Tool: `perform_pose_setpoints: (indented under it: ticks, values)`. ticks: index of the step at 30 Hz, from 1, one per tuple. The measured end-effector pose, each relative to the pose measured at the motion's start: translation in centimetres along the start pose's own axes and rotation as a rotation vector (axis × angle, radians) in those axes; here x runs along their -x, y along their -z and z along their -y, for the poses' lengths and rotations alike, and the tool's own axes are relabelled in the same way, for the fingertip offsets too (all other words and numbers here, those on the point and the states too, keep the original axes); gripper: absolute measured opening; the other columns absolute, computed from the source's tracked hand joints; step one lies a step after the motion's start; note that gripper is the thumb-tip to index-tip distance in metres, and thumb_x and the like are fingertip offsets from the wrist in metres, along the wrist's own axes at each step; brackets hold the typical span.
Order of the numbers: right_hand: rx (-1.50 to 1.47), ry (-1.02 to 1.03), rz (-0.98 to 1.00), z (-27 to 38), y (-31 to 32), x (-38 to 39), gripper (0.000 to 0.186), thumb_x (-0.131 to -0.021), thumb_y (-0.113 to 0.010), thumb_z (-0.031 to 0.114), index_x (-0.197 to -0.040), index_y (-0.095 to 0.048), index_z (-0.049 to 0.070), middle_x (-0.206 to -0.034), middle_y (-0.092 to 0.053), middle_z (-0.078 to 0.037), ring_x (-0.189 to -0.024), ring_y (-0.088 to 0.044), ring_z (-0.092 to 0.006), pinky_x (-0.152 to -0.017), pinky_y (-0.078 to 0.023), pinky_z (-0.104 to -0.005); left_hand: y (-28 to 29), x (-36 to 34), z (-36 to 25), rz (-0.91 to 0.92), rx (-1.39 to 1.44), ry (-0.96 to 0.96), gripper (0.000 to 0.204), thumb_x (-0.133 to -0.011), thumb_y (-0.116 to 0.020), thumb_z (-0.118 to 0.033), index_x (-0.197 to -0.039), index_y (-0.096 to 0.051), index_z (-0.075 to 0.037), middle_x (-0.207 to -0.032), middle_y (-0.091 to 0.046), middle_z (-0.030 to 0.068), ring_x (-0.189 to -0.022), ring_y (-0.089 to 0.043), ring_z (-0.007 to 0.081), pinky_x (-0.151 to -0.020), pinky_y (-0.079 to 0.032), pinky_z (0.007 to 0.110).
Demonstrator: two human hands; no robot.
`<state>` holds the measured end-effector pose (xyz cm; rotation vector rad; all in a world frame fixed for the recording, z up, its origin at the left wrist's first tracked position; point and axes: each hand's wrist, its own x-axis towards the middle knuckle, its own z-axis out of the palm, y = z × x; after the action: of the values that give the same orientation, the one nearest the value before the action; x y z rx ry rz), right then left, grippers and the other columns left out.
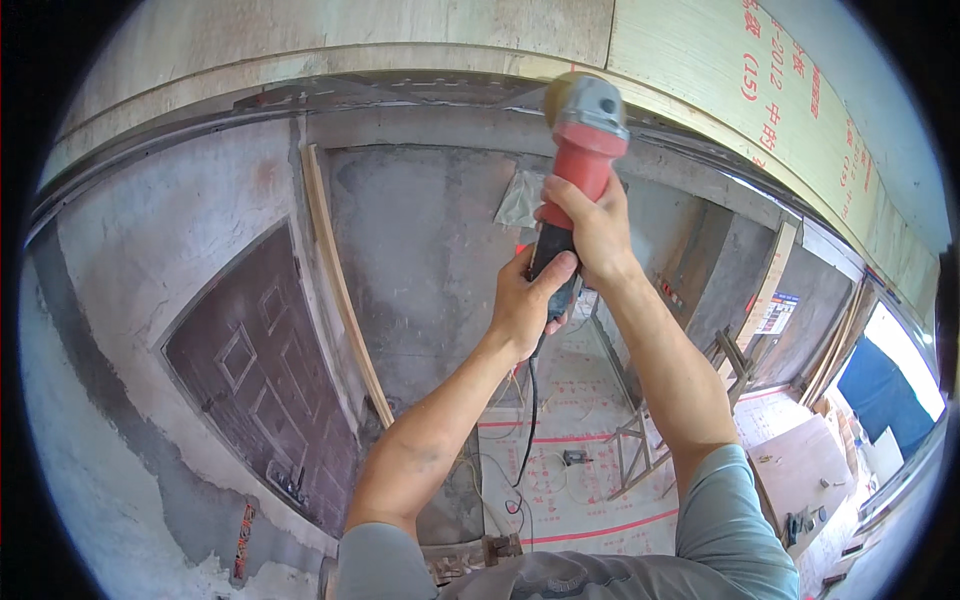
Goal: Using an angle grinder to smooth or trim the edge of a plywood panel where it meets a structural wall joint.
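Note:
Overhead I hold an angle grinder (583,155) with a red and black body and a grey metal head. My right hand (603,232) is wrapped round its red middle. Lower down, my left hand (527,300) grips the black rear end, where a dark cord (533,400) hangs toward the floor. The grinder's yellowish disc (560,97) looks blurred and is at the lower edge of a wooden panel (690,75) with red printing. I cannot tell whether the disc touches the edge.
A brown panelled door (265,370) is in the left wall. A long wooden strip (340,285) leans beside it. Metal trestle legs (635,455) stand on the covered floor below. Further right is a table (805,470) with small tools, and boards (770,290) lean nearby.

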<state>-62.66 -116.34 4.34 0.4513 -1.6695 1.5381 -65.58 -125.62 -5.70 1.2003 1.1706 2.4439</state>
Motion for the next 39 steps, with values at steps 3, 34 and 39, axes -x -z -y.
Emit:
perform_pose_setpoints:
  ticks: [3,34,39]
  values:
    - [-0.029,-0.003,-0.018,0.1,0.2,0.4,0.042,-0.085,-0.077,0.015,-0.116,-0.052,0.001,-0.093,-0.061,-0.007,-0.073,-0.064,-0.0163,-0.065,-0.057,-0.0331,0.1,-0.1,-0.4,0.033,-0.041,0.030,0.039,-0.096,-0.071,-0.043,-0.101,-0.058,-0.007,-0.072,-0.061,0.0059,-0.048,-0.055,0.0135,-0.038,-0.036,0.026]
    - [-0.376,-0.173,-0.613,-5.9,23.3,21.4,0.034,-0.095,-0.067,0.031,-0.113,-0.053,0.005,-0.094,-0.064,-0.009,-0.078,-0.066,-0.0218,-0.068,-0.059,-0.0350,1.2,-13.5,-10.1,-0.365,-2.017,-0.912,0.099,-0.083,-0.080,-0.025,-0.159,-0.021,-0.001,-0.168,-0.018,0.0169,-0.156,-0.016,0.0340,-0.120,-0.017,0.068]
    - [-0.396,-0.154,-0.579,-7.5,24.4,22.6,0.036,-0.095,-0.067,0.031,-0.113,-0.051,0.004,-0.095,-0.062,-0.011,-0.077,-0.065,-0.0228,-0.067,-0.058,-0.0360,2.0,-12.9,-9.6,-0.370,-2.043,-0.918,0.098,-0.082,-0.078,-0.022,-0.159,-0.022,-0.002,-0.167,-0.020,0.0163,-0.156,-0.018,0.0333,-0.120,-0.017,0.068]
